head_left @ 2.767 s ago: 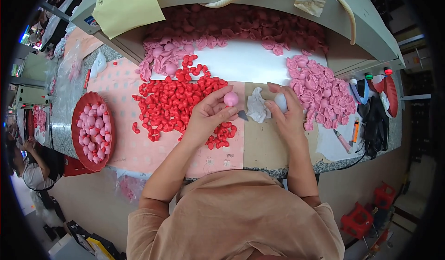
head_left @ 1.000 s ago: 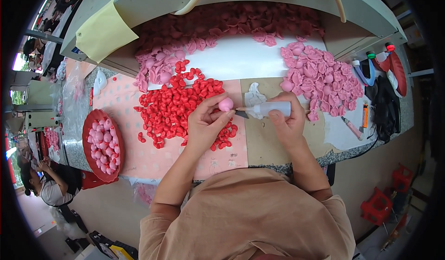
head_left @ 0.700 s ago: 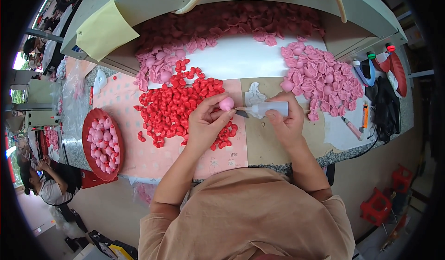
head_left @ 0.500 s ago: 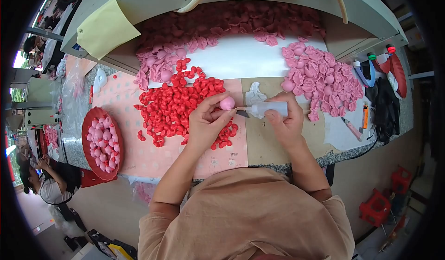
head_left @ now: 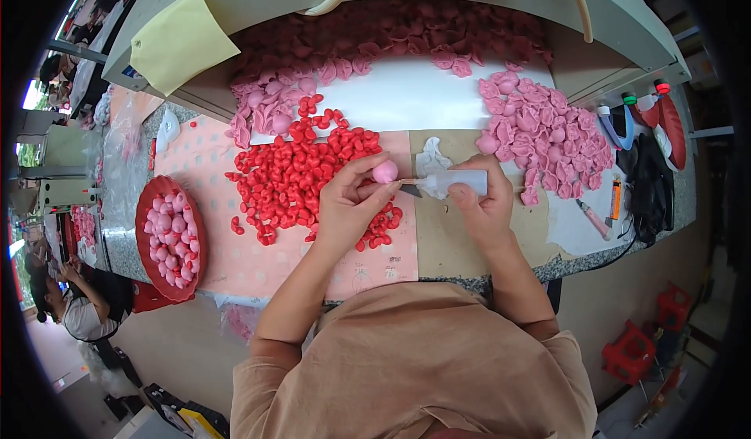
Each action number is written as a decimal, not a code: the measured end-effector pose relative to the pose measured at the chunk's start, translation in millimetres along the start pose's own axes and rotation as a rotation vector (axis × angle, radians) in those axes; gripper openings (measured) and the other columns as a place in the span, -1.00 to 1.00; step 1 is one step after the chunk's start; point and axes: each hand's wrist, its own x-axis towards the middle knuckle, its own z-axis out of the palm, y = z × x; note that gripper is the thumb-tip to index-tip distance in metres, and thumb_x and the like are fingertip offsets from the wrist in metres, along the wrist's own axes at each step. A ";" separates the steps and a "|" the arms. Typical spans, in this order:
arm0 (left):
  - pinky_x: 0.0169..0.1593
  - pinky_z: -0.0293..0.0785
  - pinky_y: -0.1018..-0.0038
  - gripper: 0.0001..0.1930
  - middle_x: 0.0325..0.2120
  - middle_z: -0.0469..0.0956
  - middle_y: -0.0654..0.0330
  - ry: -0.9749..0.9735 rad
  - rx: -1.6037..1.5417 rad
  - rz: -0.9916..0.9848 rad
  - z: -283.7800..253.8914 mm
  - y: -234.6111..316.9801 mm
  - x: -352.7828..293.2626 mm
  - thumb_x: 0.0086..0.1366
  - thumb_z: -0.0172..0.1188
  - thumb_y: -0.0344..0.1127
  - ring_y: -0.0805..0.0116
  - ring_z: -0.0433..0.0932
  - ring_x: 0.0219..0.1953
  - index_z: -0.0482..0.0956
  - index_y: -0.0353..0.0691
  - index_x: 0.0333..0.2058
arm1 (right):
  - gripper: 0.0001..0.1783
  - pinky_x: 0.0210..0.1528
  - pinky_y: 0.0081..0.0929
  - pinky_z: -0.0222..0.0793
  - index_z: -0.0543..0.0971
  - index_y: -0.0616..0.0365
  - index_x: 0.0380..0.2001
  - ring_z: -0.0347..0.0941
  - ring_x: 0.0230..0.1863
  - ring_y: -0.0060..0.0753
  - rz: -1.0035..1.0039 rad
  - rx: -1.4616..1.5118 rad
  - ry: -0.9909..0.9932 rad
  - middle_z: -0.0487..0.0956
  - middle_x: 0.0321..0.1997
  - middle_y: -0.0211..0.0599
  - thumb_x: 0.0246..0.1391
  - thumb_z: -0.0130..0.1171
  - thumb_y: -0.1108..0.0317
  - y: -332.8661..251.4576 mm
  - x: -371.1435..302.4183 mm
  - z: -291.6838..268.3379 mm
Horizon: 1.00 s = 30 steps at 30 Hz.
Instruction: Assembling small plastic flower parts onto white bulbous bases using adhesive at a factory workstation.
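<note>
Between the thumb and fingers of my left hand [head_left: 348,204] is a round pink plastic piece [head_left: 385,172]. My right hand [head_left: 486,208] is wrapped round a translucent squeeze bottle [head_left: 456,181] lying nearly level, its thin nozzle [head_left: 411,182] pointing left. The nozzle tip meets the lower edge of the pink piece, or comes very near it; I cannot tell if it touches. Beneath my left hand spreads a heap of small glossy red pieces [head_left: 301,173]. A dark blade-like tip [head_left: 410,190] shows just below the nozzle.
A red bowl [head_left: 195,263] of pink pieces stands at left. Pink petal-shaped pieces [head_left: 547,130] pile up at right and under the grey hood [head_left: 626,25]. A white crumpled tissue [head_left: 432,157], a pink-handled tool [head_left: 596,220] and an orange cutter [head_left: 616,198] lie nearby. A co-worker [head_left: 82,306] is far left.
Both hands hold almost the same pose, the bottle's nozzle still at the pink piece. The whole view has shifted slightly.
</note>
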 end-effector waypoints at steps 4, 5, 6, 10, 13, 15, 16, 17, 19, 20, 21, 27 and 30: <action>-0.03 0.51 0.55 -0.59 -0.16 0.45 0.19 -0.002 0.008 -0.012 0.4 2.4 -0.5 0.11 0.16 -0.67 0.47 0.46 -0.10 0.39 -0.38 -0.03 | -0.70 -0.41 -0.62 0.32 0.47 0.25 -0.37 0.43 -0.44 -0.58 -0.014 -0.010 0.013 0.53 -0.44 -0.30 -0.03 0.29 0.24 0.8 -0.9 0.8; -0.03 0.51 0.55 -0.59 -0.16 0.45 0.19 0.000 0.007 -0.011 0.2 2.0 -0.5 0.11 0.16 -0.67 0.47 0.46 -0.10 0.39 -0.38 -0.03 | -0.70 -0.41 -0.62 0.32 0.47 0.25 -0.37 0.43 -0.44 -0.58 -0.014 -0.010 0.011 0.53 -0.44 -0.30 -0.03 0.29 0.24 1.8 -1.4 0.1; -0.03 0.50 0.55 -0.59 -0.16 0.45 0.19 -0.006 0.004 -0.008 0.0 1.3 -0.4 0.11 0.16 -0.67 0.47 0.46 -0.10 0.39 -0.37 -0.03 | -0.68 -0.40 -0.64 0.28 0.43 0.24 -0.35 0.37 -0.44 -0.61 -0.049 -0.056 -0.021 0.49 -0.42 -0.32 0.01 0.24 0.21 3.1 -2.0 -1.4; -0.01 0.49 0.54 -0.59 -0.16 0.44 0.19 -0.015 -0.016 -0.011 -0.5 0.9 -0.6 0.11 0.15 -0.68 0.47 0.46 -0.09 0.40 -0.36 -0.02 | -0.66 -0.40 -0.63 0.24 0.39 0.24 -0.33 0.32 -0.45 -0.58 -0.153 -0.154 -0.059 0.47 -0.40 -0.30 0.03 0.22 0.20 1.5 -1.1 -1.9; 0.01 0.48 0.54 -0.58 -0.14 0.43 0.19 -0.022 -0.019 0.003 -0.7 0.4 -0.4 0.11 0.15 -0.69 0.47 0.45 -0.08 0.39 -0.35 -0.02 | -0.64 -0.42 -0.60 0.23 0.40 0.24 -0.32 0.33 -0.47 -0.52 -0.227 -0.164 -0.061 0.47 -0.44 -0.27 0.01 0.25 0.19 5.8 -2.2 -1.9; 0.02 0.48 0.53 -0.58 -0.13 0.42 0.19 -0.018 -0.026 0.010 -1.4 0.7 -0.9 0.11 0.14 -0.69 0.46 0.45 -0.07 0.39 -0.35 -0.02 | -0.63 -0.44 -0.59 0.22 0.41 0.25 -0.32 0.33 -0.48 -0.50 -0.248 -0.181 -0.066 0.47 -0.46 -0.25 0.00 0.26 0.19 3.9 -2.6 -1.0; 0.03 0.47 0.52 -0.58 -0.12 0.42 0.19 -0.020 -0.031 0.013 -1.2 0.7 -0.7 0.11 0.14 -0.69 0.45 0.45 -0.06 0.38 -0.35 -0.02 | -0.62 -0.45 -0.58 0.21 0.42 0.26 -0.32 0.33 -0.50 -0.49 -0.266 -0.199 -0.066 0.47 -0.48 -0.24 -0.02 0.28 0.19 3.2 -2.6 -1.2; 0.03 0.47 0.52 -0.58 -0.12 0.42 0.19 -0.018 -0.032 0.014 -1.2 0.5 -0.6 0.11 0.14 -0.69 0.45 0.45 -0.06 0.38 -0.35 -0.02 | -0.62 -0.45 -0.58 0.21 0.42 0.26 -0.32 0.33 -0.50 -0.49 -0.267 -0.199 -0.069 0.47 -0.48 -0.24 -0.02 0.28 0.19 3.2 -2.3 -1.7; 0.05 0.46 0.50 -0.58 -0.10 0.41 0.18 -0.029 -0.049 0.032 -1.8 -0.8 -0.4 0.11 0.14 -0.69 0.43 0.44 -0.04 0.37 -0.35 -0.02 | -0.60 -0.47 -0.58 0.20 0.43 0.27 -0.32 0.32 -0.52 -0.48 -0.316 -0.239 -0.081 0.47 -0.50 -0.24 -0.05 0.31 0.18 3.6 -1.7 -2.4; 0.05 0.46 0.50 -0.58 -0.10 0.41 0.18 -0.027 -0.050 0.033 -2.1 -1.4 -0.2 0.11 0.14 -0.69 0.43 0.44 -0.04 0.37 -0.35 -0.02 | -0.60 -0.47 -0.58 0.20 0.43 0.27 -0.32 0.32 -0.52 -0.48 -0.317 -0.238 -0.083 0.47 -0.50 -0.24 -0.05 0.31 0.18 3.5 -1.7 -2.1; 0.05 0.46 0.50 -0.58 -0.11 0.41 0.18 -0.030 -0.054 0.033 -2.3 -1.8 -0.1 0.12 0.14 -0.69 0.43 0.44 -0.04 0.37 -0.35 -0.02 | -0.60 -0.48 -0.58 0.20 0.43 0.27 -0.33 0.32 -0.52 -0.47 -0.328 -0.247 -0.077 0.46 -0.51 -0.25 -0.06 0.32 0.18 3.2 -2.0 -1.7; 0.06 0.45 0.48 -0.60 -0.12 0.42 0.17 -0.027 -0.069 0.034 -2.1 0.1 -0.5 0.12 0.13 -0.69 0.41 0.44 -0.03 0.36 -0.36 -0.03 | -0.59 -0.51 -0.58 0.19 0.45 0.26 -0.34 0.32 -0.54 -0.46 -0.377 -0.256 -0.073 0.45 -0.53 -0.26 -0.12 0.37 0.20 -0.3 -1.2 0.8; 0.06 0.45 0.48 -0.60 -0.12 0.42 0.16 -0.028 -0.065 0.035 -1.7 1.0 -0.5 0.13 0.13 -0.69 0.40 0.45 -0.03 0.36 -0.36 -0.03 | -0.59 -0.52 -0.58 0.20 0.45 0.27 -0.34 0.33 -0.54 -0.46 -0.394 -0.263 -0.075 0.45 -0.54 -0.27 -0.14 0.38 0.21 -0.6 -1.3 0.9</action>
